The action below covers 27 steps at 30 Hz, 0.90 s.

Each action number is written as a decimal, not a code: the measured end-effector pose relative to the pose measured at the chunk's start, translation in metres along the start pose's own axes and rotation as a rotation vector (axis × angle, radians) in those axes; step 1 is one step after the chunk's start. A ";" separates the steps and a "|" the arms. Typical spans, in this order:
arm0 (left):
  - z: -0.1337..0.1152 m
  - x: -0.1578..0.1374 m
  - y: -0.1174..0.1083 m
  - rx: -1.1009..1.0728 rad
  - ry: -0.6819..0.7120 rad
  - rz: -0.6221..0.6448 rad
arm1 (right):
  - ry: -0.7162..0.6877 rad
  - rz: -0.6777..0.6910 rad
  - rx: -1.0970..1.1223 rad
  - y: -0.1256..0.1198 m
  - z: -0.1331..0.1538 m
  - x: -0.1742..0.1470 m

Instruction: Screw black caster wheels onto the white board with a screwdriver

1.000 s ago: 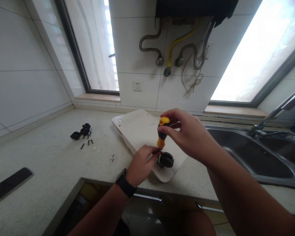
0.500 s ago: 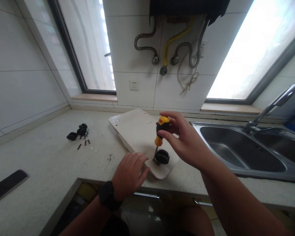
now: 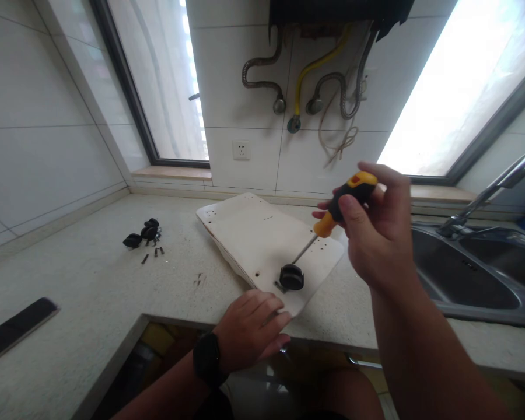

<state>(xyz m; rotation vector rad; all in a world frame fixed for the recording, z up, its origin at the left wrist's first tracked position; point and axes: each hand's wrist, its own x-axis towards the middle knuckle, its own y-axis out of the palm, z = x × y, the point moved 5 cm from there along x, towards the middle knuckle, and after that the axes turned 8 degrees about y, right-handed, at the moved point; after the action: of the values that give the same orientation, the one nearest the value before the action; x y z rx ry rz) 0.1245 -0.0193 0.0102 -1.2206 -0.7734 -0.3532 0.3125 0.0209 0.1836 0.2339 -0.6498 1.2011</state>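
Note:
My right hand [image 3: 378, 233] is wrapped round the yellow and black handle of a screwdriver [image 3: 328, 219]. The screwdriver is tilted, its shaft running down left to just behind a black caster wheel [image 3: 291, 277]; whether the tip touches anything is hidden. The caster stands on the near end of a white board [image 3: 245, 233] with small holes at its corners. A dark screw or plate edge shows at the caster's left. My left hand [image 3: 254, 324], with a black watch at the wrist, grips the board's near edge, fingers on top and thumb lower down.
Several black casters [image 3: 149, 232] and loose screws [image 3: 156, 252] lie on the left of the counter [image 3: 87, 280]. A dark flat bar [image 3: 20, 326] rests at far left. To the right is a steel sink [image 3: 468, 274] with a tap [image 3: 494, 186]. A counter cut-out lies below left.
My right hand has lifted the screwdriver up and right, from upright at the caster's left side to a slant behind it. My left hand has shifted right along the board's near edge.

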 end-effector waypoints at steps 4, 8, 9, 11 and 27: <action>-0.003 -0.002 0.011 -0.020 -0.071 -0.029 | 0.112 -0.076 0.065 -0.024 -0.018 -0.010; -0.003 0.000 0.014 -0.006 -0.084 -0.037 | 0.268 0.004 -0.072 -0.032 -0.050 -0.030; -0.003 0.001 0.013 0.002 -0.081 -0.045 | 0.319 0.072 -0.145 -0.030 -0.060 -0.036; -0.002 0.002 0.012 0.021 -0.073 -0.066 | 0.397 0.225 -0.294 -0.023 -0.077 -0.049; -0.001 -0.004 0.015 0.026 -0.118 -0.110 | 0.392 0.546 -0.352 0.010 -0.092 -0.096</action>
<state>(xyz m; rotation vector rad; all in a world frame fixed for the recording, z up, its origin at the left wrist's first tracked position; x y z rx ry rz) 0.1314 -0.0159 -0.0027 -1.1849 -0.9473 -0.3623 0.3145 -0.0054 0.0527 -0.4963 -0.5811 1.5687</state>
